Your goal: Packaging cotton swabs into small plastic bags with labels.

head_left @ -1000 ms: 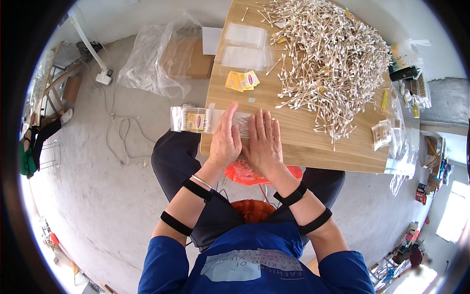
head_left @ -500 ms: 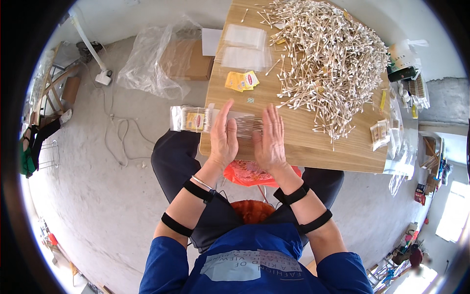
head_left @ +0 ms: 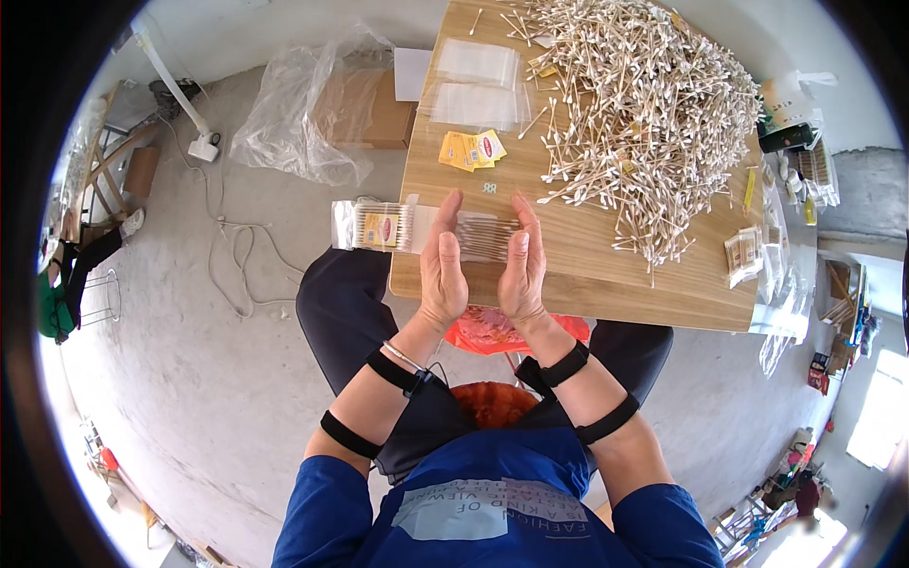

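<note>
Between my two upright palms lies a flat row of cotton swabs [head_left: 485, 237] on the wooden table. My left hand [head_left: 441, 270] stands at the row's left end, fingers stretched out. At its right end my right hand [head_left: 524, 270] faces it, fingers also straight. Left of my left hand, a clear packet [head_left: 379, 227] filled with swabs and a yellow card juts past the table's left edge. A big heap of loose cotton swabs [head_left: 644, 123] covers the far right of the table.
Yellow cards [head_left: 472, 150] and clear plastic bags [head_left: 478, 80] lie on the table [head_left: 587, 289] beyond my hands. Filled packets [head_left: 743, 256] sit at its right edge. A cardboard box [head_left: 379, 114] and plastic sheeting [head_left: 294, 114] rest on the floor, left. A red bag [head_left: 473, 331] is below the near edge.
My right hand has turned from palm-down over the swabs to upright at their right end, uncovering more of the row. My left hand remains at the left end.
</note>
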The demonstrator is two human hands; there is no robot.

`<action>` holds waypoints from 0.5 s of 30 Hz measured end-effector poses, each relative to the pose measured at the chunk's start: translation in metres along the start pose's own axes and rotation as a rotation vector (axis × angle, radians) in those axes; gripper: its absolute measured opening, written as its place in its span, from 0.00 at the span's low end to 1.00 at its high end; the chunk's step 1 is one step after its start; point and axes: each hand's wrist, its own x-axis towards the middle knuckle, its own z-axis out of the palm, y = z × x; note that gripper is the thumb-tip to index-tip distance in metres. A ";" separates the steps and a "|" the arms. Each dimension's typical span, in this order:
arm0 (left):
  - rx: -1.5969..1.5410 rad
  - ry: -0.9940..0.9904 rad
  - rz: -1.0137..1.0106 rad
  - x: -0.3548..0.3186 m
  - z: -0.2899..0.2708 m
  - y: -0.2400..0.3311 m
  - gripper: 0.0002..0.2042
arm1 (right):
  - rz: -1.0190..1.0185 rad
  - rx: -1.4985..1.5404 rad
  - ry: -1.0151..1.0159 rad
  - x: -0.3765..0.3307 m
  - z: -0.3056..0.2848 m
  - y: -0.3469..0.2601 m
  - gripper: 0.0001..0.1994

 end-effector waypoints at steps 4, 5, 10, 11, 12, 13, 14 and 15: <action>-0.066 0.007 -0.025 0.000 -0.002 -0.003 0.31 | 0.010 0.003 -0.025 0.001 0.001 -0.002 0.32; -0.111 0.039 -0.018 0.000 -0.004 -0.006 0.31 | -0.018 0.006 0.004 0.003 0.001 -0.003 0.29; -0.126 0.036 0.013 0.002 -0.004 -0.004 0.31 | -0.050 0.054 0.009 0.004 -0.003 0.002 0.26; -0.167 0.050 -0.005 0.002 -0.003 -0.002 0.31 | -0.173 -0.204 -0.081 0.004 -0.010 -0.001 0.30; -0.210 0.065 -0.022 0.002 -0.002 0.000 0.32 | -0.297 -0.463 -0.171 0.004 -0.015 -0.005 0.35; -0.210 0.067 -0.021 0.002 -0.004 0.000 0.32 | -0.298 -0.462 -0.173 0.003 -0.018 -0.009 0.35; -0.228 0.073 -0.034 0.003 -0.006 -0.001 0.32 | -0.281 -0.552 -0.253 0.002 -0.020 -0.011 0.41; -0.249 0.077 -0.048 0.003 -0.006 -0.001 0.33 | -0.262 -0.643 -0.331 0.000 -0.022 -0.013 0.47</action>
